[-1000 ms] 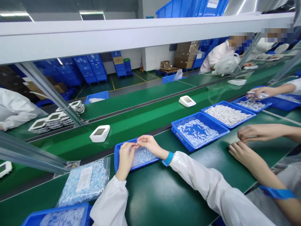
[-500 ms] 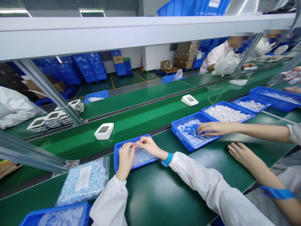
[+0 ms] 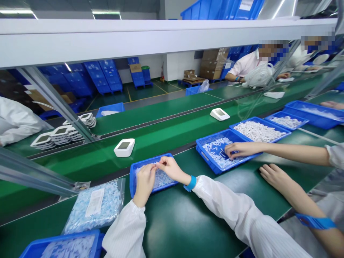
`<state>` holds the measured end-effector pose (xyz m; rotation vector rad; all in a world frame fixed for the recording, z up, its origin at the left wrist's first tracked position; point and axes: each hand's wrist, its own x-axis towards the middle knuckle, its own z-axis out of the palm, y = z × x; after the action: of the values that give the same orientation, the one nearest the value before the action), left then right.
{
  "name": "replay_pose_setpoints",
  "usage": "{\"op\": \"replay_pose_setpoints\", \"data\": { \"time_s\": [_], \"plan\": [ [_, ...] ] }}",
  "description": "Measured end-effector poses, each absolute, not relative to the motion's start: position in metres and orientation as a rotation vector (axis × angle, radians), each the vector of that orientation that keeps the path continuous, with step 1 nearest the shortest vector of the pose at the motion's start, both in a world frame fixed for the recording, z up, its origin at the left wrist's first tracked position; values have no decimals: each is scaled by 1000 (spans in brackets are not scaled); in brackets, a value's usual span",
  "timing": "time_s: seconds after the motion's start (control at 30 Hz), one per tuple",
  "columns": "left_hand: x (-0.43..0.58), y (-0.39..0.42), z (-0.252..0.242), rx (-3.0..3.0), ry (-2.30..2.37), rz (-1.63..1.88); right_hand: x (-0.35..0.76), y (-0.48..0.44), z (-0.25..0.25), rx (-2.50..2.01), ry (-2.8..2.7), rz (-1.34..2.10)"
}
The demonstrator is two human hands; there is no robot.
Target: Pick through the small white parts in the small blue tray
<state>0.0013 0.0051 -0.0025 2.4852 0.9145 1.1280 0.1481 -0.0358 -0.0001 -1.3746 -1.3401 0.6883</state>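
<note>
Left hand (image 3: pixel 144 183) and right hand (image 3: pixel 173 170) meet, fingers (image 3: pixel 164 162) pinched narrow, any held piece too small to confirm, above a blue tray (image 3: pixel 132 182) on the counter (image 3: pixel 185 218); small pale pieces (image 3: pixel 162 178) lie inside; beyond, a white device (image 3: pixel 124 148) on the green belt (image 3: pixel 169 130).

Factory production hall, green conveyor belt (image 3: pixel 166 133), blue parts trays (image 3: pixel 132 182), stacked cartons (image 3: pixel 213 64)

The left hand (image 3: pixel 144 182) and right hand (image 3: pixel 173 169) meet fingertip to fingertip over a blue plastic tray (image 3: pixel 132 181) of small pale pieces (image 3: pixel 161 179), near white screened devices (image 3: pixel 125 148) on a green conveyor belt (image 3: pixel 161 139) and a labelled clear bag (image 3: pixel 107 202).
</note>
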Motion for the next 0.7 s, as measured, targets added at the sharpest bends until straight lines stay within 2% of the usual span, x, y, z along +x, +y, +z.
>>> {"op": "replay_pose_setpoints", "data": {
  "time_s": [0.23, 0.7],
  "plan": [
    [2, 3, -2, 2537, 896, 1080, 139, -47, 6, -1525, -1528, 314],
    [2, 5, -7, 2455, 968, 1037, 133, -52, 1, -1505, -1710, 141]
  ]
}}
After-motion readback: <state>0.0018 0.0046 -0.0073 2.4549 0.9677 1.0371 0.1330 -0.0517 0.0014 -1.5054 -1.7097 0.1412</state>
